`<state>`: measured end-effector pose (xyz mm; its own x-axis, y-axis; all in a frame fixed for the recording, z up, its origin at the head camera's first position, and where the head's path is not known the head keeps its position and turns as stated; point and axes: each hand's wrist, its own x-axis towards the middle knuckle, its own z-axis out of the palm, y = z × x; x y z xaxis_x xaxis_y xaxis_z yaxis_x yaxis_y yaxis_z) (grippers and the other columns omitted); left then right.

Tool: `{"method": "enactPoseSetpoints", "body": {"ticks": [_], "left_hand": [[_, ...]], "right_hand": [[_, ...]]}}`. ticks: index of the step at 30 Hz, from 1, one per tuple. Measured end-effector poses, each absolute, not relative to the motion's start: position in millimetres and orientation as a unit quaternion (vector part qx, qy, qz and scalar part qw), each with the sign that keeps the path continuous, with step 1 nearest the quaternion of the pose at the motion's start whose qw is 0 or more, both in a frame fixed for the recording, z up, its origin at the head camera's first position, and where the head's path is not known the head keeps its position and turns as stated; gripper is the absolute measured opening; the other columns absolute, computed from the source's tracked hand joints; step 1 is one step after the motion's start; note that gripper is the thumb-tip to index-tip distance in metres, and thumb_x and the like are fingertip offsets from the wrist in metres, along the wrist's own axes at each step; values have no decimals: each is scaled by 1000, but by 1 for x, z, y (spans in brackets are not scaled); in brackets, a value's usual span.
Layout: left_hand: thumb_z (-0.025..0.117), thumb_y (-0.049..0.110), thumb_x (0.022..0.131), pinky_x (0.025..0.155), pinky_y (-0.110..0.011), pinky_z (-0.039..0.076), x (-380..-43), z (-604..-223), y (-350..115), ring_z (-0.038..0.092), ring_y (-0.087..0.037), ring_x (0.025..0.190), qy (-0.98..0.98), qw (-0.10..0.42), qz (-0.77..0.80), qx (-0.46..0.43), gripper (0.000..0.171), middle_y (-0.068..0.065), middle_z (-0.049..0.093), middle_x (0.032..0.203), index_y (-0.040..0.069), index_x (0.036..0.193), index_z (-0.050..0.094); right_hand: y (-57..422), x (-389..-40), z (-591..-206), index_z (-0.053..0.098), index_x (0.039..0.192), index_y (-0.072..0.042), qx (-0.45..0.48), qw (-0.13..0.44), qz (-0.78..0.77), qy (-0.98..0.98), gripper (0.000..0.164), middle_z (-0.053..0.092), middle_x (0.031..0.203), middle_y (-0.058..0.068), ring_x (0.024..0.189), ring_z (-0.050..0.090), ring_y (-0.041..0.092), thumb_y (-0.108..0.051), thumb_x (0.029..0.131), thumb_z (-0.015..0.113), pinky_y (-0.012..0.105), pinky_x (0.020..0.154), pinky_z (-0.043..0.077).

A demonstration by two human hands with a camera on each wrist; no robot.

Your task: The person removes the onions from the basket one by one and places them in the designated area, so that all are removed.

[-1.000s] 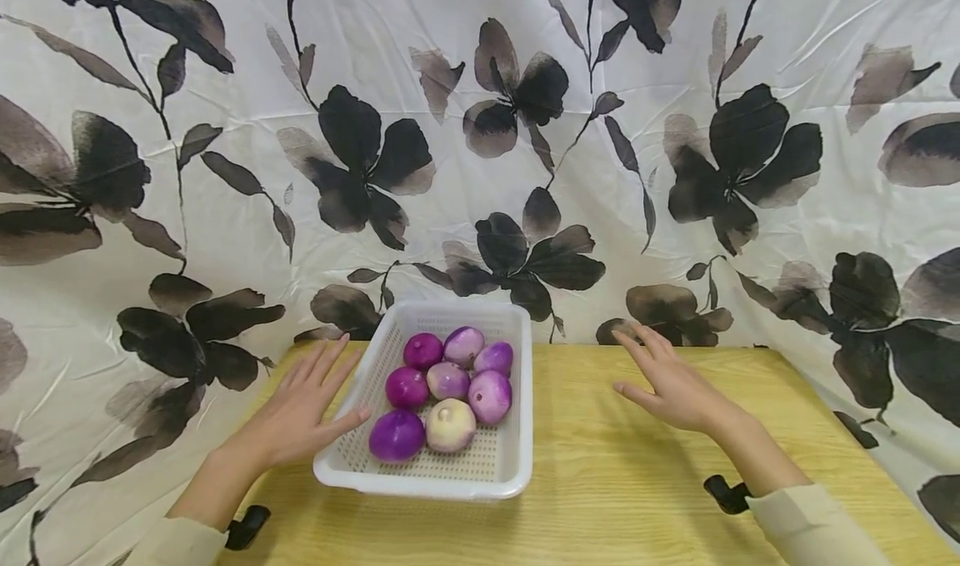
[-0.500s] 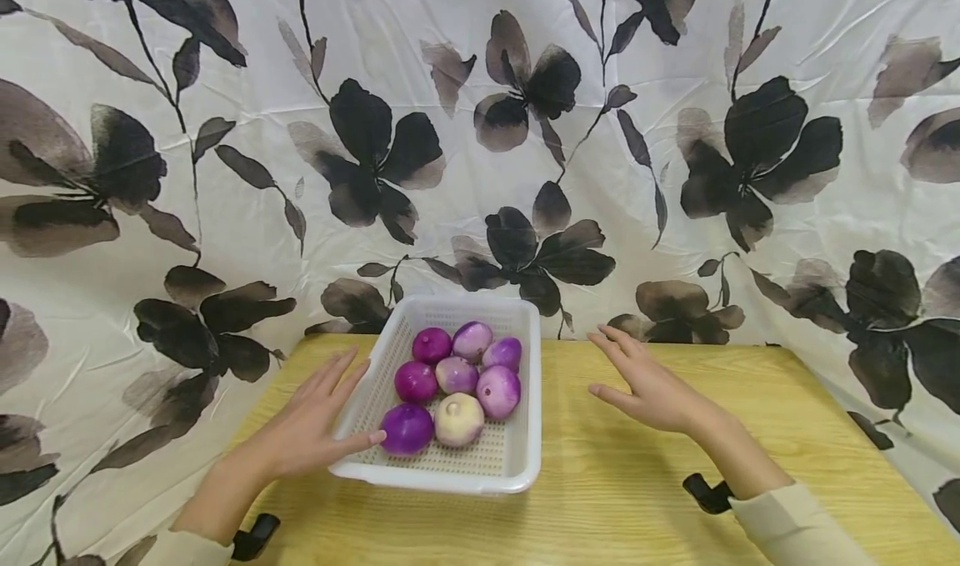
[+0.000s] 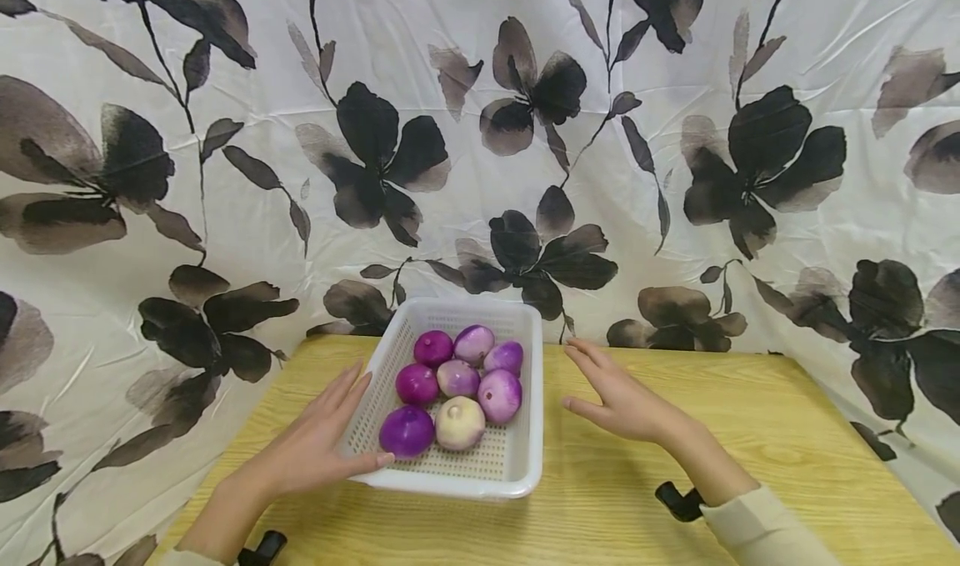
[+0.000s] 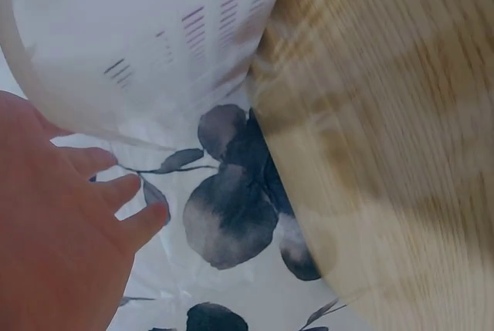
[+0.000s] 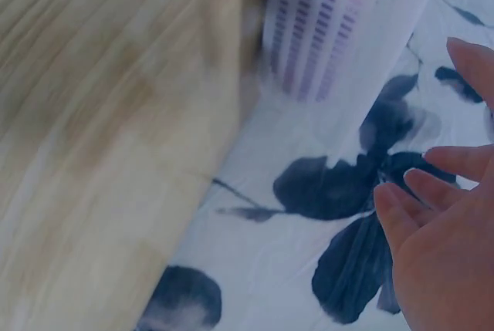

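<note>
- The left hand [image 3: 322, 433] gripped nothing: its fingers were extended along the left side of the white perforated plastic basket [image 3: 450, 486], with the thumb across the near-left corner. Whether the skin touched the rim could not be told.
- The right hand [image 3: 622, 399] was likewise released, fingers extended toward the basket, with a strip of wood-grain table [image 3: 600, 516] showing between them.
- The basket stood on the table between both hands, rightward of the left hand and leftward of the right; the left hand was clearly the nearer. Its long axis seemed to run away from the person, toward the floral cloth [image 3: 450, 16] behind, so each hand faced one of its longer sides.
- Eight red onions lay inside, neither hand holding any of them. The deep purple onion [image 3: 407, 431] was nearest the left thumb; beside it lay the pale cream onion [image 3: 460, 423]; the light purple onion [image 3: 499, 396] was farther right, near the right wall.
- No brand, label or readable writing showed on the basket, onions or cloth, the last carrying only dark printed flowers.
</note>
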<state>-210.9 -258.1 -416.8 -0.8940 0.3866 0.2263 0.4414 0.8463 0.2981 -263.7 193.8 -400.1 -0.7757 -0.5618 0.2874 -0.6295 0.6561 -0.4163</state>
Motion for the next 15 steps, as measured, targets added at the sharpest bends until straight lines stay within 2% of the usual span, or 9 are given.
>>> {"method": "enactPoseSetpoints", "body": {"ticks": [6, 15], "left_hand": [[66, 79, 80, 116, -68, 28, -209, -420, -256, 17, -45, 153, -959, 72, -178, -211, 122, -18, 9, 171, 0, 162, 22], [68, 77, 80, 114, -67, 32, -205, -422, -255, 21, -46, 152, -960, 52, -201, -187, 122, -21, 11, 170, -3, 160, 22]], "right_hand": [[178, -262, -400, 34, 157, 3, 349, 58, 270, -895, 77, 30, 163, 22, 149, 31, 41, -32, 99, 69, 60, 118, 33], [160, -258, -399, 35, 156, 3, 371, 31, 270, -888, 82, 34, 161, 22, 148, 33, 39, -40, 96, 72, 56, 119, 33]]}}
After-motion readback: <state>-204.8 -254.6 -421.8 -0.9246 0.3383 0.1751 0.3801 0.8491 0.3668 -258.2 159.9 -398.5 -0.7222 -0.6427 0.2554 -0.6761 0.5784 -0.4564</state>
